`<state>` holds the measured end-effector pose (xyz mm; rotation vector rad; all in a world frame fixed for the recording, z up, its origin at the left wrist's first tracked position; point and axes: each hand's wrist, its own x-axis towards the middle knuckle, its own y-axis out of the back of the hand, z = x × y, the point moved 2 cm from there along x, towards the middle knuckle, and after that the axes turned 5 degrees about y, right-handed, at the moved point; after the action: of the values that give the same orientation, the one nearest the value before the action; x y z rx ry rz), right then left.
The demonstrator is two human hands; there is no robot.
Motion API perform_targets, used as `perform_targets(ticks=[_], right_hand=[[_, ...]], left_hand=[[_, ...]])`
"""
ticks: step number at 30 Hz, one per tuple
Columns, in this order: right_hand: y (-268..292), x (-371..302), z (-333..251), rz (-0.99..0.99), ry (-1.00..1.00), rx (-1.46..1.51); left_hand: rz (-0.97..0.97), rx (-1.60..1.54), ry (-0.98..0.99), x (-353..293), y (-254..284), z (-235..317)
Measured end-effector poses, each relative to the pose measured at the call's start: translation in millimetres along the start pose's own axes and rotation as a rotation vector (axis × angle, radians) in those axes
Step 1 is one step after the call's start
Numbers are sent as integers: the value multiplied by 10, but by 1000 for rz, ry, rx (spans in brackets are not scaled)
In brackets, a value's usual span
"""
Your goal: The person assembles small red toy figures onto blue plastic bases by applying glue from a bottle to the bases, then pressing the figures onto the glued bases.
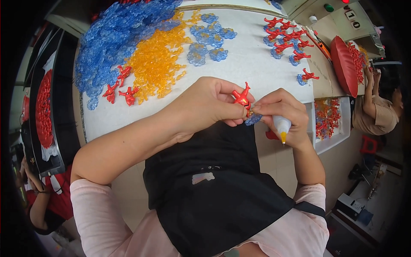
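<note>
My left hand (216, 103) is closed on a small red toy figure (242, 97), pinched between thumb and fingers with a raised limb pointing up. Just below the figure, against its lower end, is a clear blue plastic piece (253, 119) with some amber on it. The fingertips of my right hand (289, 109) pinch the edge of this blue piece. Tucked in the same hand is a white squeeze bottle (281, 123) with a yellow nozzle, its thin tip pointing down. Both hands are above the table's near edge, in front of a black apron.
On the white table (252, 55) lie heaps of blue pieces (102, 51) and amber pieces (156, 60), with loose red figures (122, 88). Figures on blue bases (284, 38) stand far right. A white bin (332, 141) and red tray (342, 64) are right. Other people work at both sides.
</note>
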<state>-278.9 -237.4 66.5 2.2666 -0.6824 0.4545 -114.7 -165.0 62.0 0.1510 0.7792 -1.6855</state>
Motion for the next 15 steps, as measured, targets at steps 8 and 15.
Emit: perform_targets(ticks=[8, 15], right_hand=[[120, -245, 113, 45, -61, -17], [174, -425, 234, 285, -58, 43]], left_hand=[[-26, 73, 74, 266, -104, 5], [-165, 105, 192, 512, -160, 175]])
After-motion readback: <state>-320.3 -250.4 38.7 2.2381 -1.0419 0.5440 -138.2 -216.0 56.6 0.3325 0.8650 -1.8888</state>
